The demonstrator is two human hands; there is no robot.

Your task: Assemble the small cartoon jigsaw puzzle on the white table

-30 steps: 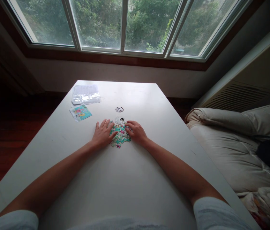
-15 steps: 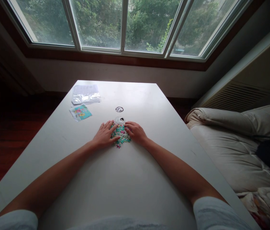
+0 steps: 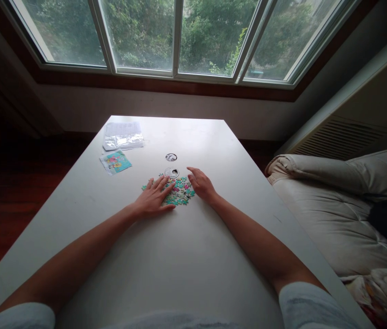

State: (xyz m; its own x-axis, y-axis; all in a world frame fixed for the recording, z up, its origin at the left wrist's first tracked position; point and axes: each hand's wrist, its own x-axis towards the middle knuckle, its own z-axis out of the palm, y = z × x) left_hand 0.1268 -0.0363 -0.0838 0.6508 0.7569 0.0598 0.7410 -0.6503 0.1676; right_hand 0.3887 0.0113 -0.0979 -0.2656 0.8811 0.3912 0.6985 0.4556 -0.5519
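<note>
Many small jigsaw puzzle pieces [image 3: 180, 194], teal, pink and pale, lie spread in a loose patch on the white table [image 3: 166, 265]. My left hand [image 3: 153, 195] rests palm down over the left part of the patch, fingers spread, covering some pieces. Just off the patch's right edge is my right hand [image 3: 202, 183], its fingers stretched out and nothing seen in them. Beyond the pieces sits a round, ring-shaped printed item [image 3: 172, 172], close to my left fingertips. A smaller round item [image 3: 171, 157] lies behind it.
At the far left of the table are a clear plastic sleeve with papers [image 3: 123, 135] and a colourful picture card [image 3: 115, 161]. A light padded sofa [image 3: 330, 214] stands to the right. The window [image 3: 176, 41] is beyond the table.
The pieces have spread wider to both sides. My right hand has moved right, off the pieces; my left hand has shifted slightly and now lies over the patch's left part.
</note>
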